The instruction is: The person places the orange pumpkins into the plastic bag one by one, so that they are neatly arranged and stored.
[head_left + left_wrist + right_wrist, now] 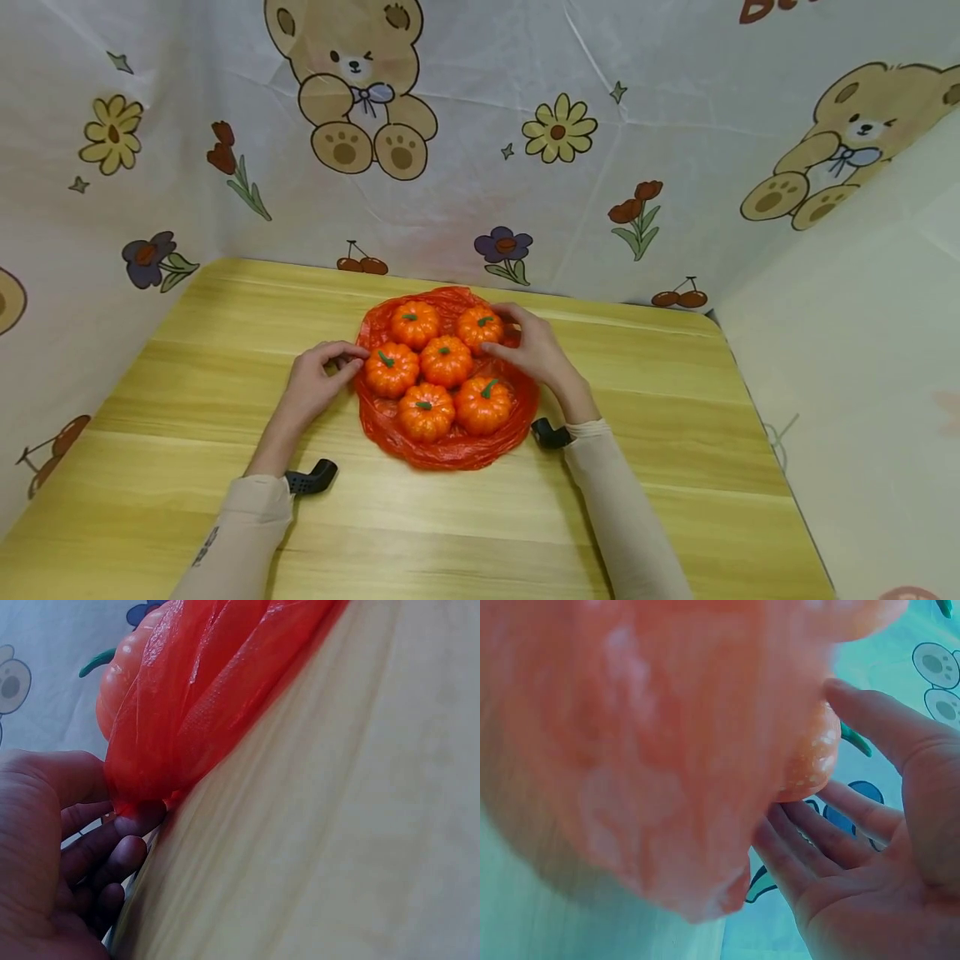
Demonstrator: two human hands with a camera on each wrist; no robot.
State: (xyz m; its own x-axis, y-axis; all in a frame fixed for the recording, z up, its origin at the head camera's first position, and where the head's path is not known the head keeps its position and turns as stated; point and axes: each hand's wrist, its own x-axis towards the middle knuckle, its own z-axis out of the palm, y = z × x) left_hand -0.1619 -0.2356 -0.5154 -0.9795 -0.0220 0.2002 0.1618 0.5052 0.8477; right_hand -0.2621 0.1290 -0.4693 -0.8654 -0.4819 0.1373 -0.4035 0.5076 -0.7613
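Several small orange toy pumpkins (446, 361) with green stems sit on a crumpled red plastic bag (442, 454), its rim bunched up around them. At the bag's left side, the left hand (318, 375) pinches the edge of the red plastic (161, 735) between thumb and fingers, beside the leftmost pumpkin (392, 370). The right hand (536, 346) reaches over the bag's right rim, its thumb and fingers spread around the upper right pumpkin (478, 327). In the right wrist view, that pumpkin (814, 761) lies between thumb and fingers, partly hidden by blurred red plastic.
A light wood table (435, 533) lies beneath everything. White cloth (465, 83) printed with bears and flowers hangs behind and at both sides. Black devices, one at the left wrist (313, 477) and one at the right wrist (551, 433), stick out by the sleeves.
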